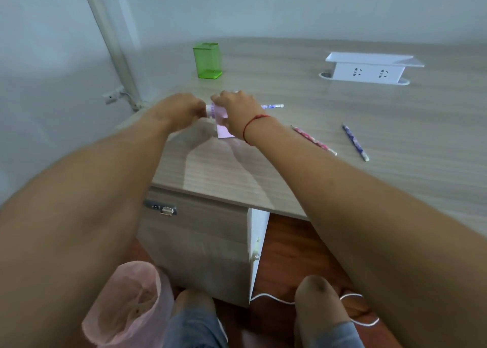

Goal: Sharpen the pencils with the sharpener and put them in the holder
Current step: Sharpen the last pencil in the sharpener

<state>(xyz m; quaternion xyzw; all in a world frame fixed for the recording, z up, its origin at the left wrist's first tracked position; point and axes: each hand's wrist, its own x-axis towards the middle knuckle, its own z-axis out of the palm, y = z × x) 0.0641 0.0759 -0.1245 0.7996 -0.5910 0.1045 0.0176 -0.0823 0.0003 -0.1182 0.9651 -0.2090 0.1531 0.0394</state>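
Fingers (196, 109) of the left hand (181, 110) are curled shut around the end of a patterned pencil (272, 106), while the right hand (237, 110) grips a pale pink sharpener (222, 123) from above; the two hands meet just above the bench (342, 189), toward its left edge. That pencil runs behind the right hand, and its far end sticks out to the right of the knuckles. A red string (254, 123) circles the right wrist. Two more pencils lie flat on the bench to the right of the hands, a pink one (313, 139) nearer and a blue one (355, 142) further right, apart from each other. A green mesh holder (207, 60) stands upright near the back left corner. A white socket box (369, 69) sits toward the back edge on the right. Below the front edge, a bin with a pink liner (126, 308) stands on the floor.
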